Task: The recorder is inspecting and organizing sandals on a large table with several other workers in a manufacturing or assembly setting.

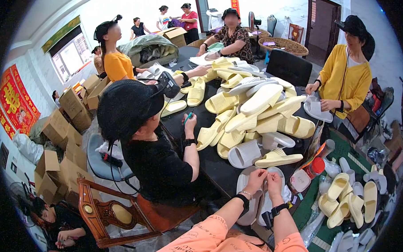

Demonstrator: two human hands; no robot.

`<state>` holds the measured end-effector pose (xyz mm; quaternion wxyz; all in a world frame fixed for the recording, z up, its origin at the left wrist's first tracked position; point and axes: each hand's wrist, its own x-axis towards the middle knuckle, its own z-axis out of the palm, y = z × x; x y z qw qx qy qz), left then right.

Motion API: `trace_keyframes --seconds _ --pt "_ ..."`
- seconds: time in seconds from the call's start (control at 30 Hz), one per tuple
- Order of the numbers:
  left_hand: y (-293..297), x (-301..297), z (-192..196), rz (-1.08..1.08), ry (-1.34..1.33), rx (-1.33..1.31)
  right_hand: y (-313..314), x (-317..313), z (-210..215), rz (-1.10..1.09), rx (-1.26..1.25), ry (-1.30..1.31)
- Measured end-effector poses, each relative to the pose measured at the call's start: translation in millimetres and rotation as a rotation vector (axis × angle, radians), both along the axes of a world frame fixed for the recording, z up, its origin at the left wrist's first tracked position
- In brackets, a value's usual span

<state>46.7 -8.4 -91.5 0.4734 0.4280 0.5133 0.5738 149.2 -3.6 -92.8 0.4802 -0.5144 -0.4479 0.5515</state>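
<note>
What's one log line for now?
left hand, right hand: close together, grip unclear | gray slide sandals: beneath hands | heaped yellow slide sandals: on black table

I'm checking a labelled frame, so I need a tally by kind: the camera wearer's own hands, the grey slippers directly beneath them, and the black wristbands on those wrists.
Hands: 2, left hand and right hand
Grey slippers beneath them: 2
Black wristbands: 2, one on each wrist
Total: 6

This looks like a footwear workshop. Several workers (154, 172) surround a table (212, 161) heaped with slippers (262, 98); cardboard boxes (72, 102) stand nearby.
</note>
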Motion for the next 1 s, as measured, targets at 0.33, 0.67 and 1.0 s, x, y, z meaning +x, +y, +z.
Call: trace_keyframes --seconds 0.33,0.67,1.0 --pt "-0.8 -3.2 -7.0 0.147 -0.133 -0.057 -72.1 21.4 78.2 0.226 0.233 -0.946" --pt "-1.7 -9.9 3.5 0.028 -0.122 -0.043 -81.8 12.4 19.5 0.45 0.491 -0.883" --pt "-29.9 23.6 31.9 -0.18 -0.318 -0.108 -111.7 55.1 50.8 0.47 0.314 -0.813"
